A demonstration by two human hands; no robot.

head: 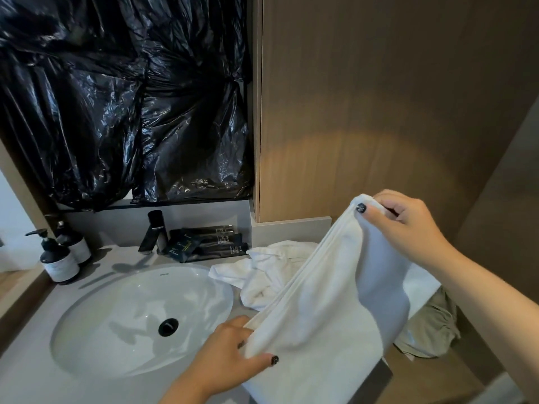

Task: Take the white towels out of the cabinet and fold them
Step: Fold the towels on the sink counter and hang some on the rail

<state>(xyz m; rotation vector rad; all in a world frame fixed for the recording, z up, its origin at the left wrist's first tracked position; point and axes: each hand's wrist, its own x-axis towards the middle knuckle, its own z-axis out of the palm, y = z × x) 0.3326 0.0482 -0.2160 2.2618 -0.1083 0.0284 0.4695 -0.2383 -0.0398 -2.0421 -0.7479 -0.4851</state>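
The white towel is pinched along its hemmed edge by the left hand and right hand (soft, limp, light); corners are best held.

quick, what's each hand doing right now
Left hand: closed, fingers pinching the lower end of the white towel.
Right hand: closed, fingers pinching the towel's upper corner, holding it up.

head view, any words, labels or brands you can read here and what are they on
None can be read.
Pump bottles: white labels, print too small.
Dark sachets by the faucet: print blurred.
Sink: small mark on the back rim, too small to read.
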